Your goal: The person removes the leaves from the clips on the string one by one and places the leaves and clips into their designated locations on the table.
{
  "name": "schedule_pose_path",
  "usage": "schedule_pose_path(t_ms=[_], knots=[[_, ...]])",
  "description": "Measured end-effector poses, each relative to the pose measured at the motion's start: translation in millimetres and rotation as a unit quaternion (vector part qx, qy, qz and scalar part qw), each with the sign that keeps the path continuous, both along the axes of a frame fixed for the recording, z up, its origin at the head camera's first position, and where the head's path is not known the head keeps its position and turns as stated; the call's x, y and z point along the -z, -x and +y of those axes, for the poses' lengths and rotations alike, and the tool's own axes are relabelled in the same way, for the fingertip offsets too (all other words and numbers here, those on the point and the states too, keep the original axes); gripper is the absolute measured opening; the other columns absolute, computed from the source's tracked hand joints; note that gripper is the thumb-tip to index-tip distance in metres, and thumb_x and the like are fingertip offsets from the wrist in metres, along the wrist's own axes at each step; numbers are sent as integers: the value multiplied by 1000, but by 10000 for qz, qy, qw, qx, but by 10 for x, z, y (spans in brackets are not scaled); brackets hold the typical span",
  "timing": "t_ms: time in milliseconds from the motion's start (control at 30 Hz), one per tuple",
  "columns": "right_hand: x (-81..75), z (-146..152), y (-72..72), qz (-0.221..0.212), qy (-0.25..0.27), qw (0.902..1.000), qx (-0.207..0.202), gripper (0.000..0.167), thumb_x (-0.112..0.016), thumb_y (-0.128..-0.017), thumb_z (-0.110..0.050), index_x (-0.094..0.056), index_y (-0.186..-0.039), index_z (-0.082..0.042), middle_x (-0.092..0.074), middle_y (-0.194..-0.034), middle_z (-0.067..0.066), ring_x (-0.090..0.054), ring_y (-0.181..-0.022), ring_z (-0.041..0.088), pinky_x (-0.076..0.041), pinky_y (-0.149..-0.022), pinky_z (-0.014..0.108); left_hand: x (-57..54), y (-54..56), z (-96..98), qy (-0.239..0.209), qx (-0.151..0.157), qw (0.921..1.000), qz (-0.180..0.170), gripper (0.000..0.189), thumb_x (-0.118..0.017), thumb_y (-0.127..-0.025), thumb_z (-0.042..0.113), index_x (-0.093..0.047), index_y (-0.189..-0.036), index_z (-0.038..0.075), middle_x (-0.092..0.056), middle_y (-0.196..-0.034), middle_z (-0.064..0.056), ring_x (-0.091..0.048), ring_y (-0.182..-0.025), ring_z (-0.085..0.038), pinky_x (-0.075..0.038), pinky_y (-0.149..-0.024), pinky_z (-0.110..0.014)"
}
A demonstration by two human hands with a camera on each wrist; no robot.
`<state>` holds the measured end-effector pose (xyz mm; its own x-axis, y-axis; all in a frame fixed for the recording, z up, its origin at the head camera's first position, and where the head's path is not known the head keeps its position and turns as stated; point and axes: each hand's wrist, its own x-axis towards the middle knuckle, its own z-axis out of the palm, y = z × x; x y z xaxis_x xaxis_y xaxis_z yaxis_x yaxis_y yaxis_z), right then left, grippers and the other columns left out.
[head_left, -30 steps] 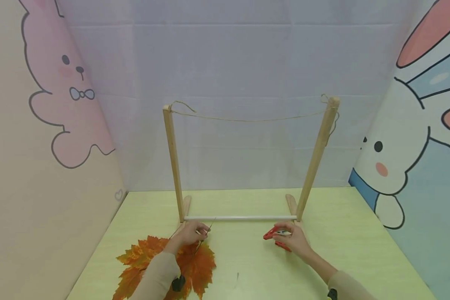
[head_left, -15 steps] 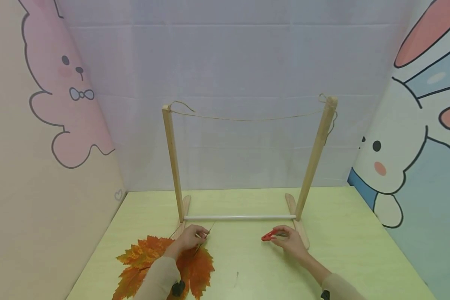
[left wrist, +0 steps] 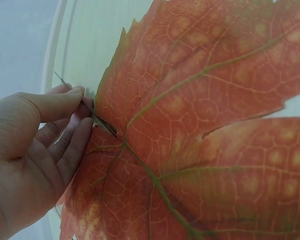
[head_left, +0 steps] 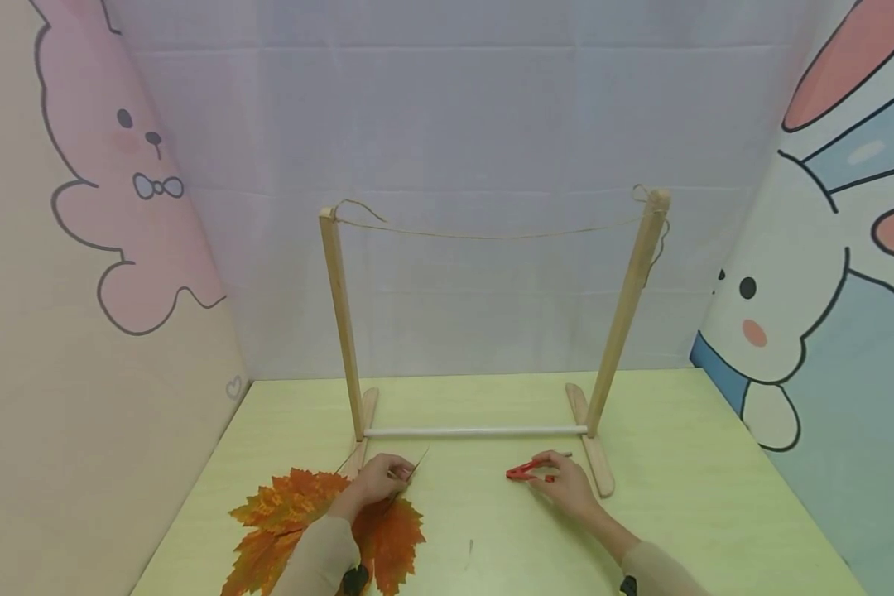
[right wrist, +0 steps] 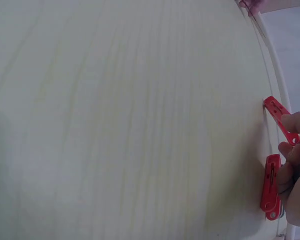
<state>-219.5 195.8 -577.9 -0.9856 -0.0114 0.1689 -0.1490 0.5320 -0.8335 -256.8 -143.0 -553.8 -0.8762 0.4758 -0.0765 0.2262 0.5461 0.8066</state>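
Note:
My left hand [head_left: 378, 480] pinches the thin dark stem [left wrist: 104, 123] of an orange-red maple leaf [left wrist: 190, 125] between thumb and fingers. The leaf spreads below the hand, partly covered by the sleeve in the head view. On the right side, my right hand [head_left: 569, 487] pinches a red clothespin [head_left: 521, 471] near one end, its other end pointing left. A second red clothespin [right wrist: 271, 182] shows beside the curled fingers in the right wrist view; whether the hand also holds it I cannot tell. A small pale piece [head_left: 564, 454] sticks out behind that hand.
More orange maple leaves [head_left: 286, 505] lie at the left on the pale table [head_left: 484, 521]. Beyond the hands stands a wooden frame, with a left post [head_left: 341, 323], a right post [head_left: 629, 314], a white bottom rod [head_left: 477, 431] and a sagging twine line [head_left: 484, 237].
My right hand has shifted left with the red clothespin, towards the middle. The left hand stays nearly in place, still pinching the leaf stem.

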Motion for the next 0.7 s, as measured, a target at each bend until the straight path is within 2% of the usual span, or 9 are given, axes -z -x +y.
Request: schedule_pose_path(t_ms=[133,200,333,500,700], knots=[[30,-13,-4,203,-842,9962,29,24,-76,-70,-14,-65,-92,-10,-67,-87,1,-52,-62,9,-41,-54,20,7,-22,-7,9,-25,10000,54,23,-59,-77,-11,-63,-99,-10,-62,-81,-12,-53,-71,-14,-44,-54,-24],[37,-24,-11,294,-1210,9922,72,24,-76,-69,-16,-66,-91,-12,-66,-85,-2,-49,-59,5,-38,-52,21,0,-33,-10,25,-28,10000,76,22,-59,-77,-11,-63,-99,-10,-63,-81,-12,-54,-72,-15,-44,-54,-24],[20,-44,-36,584,-1808,9818,38,26,-77,-68,-16,-66,-90,-11,-61,-71,-5,-46,-56,4,-37,-50,22,-12,-51,-5,55,-64,10000,49,22,-59,-78,-11,-63,-100,-10,-63,-83,-12,-55,-74,-17,-45,-55,-25],[-4,-56,-43,804,-2228,9715,-49,27,-78,-67,-15,-66,-91,-9,-48,-59,-10,-37,-50,3,-32,-46,21,-3,-51,5,56,-127,9999,78,22,-59,-77,-10,-64,-99,-9,-63,-82,-11,-54,-72,-15,-44,-54,-24],[-9,-61,-43,785,-2306,9699,-72,29,-78,-68,-17,-66,-93,-8,-47,-60,-10,-36,-50,3,-31,-45,21,37,-51,3,67,-221,9996,149,21,-61,-77,-9,-65,-97,-7,-63,-81,-10,-57,-72,-18,-47,-58,-27]])
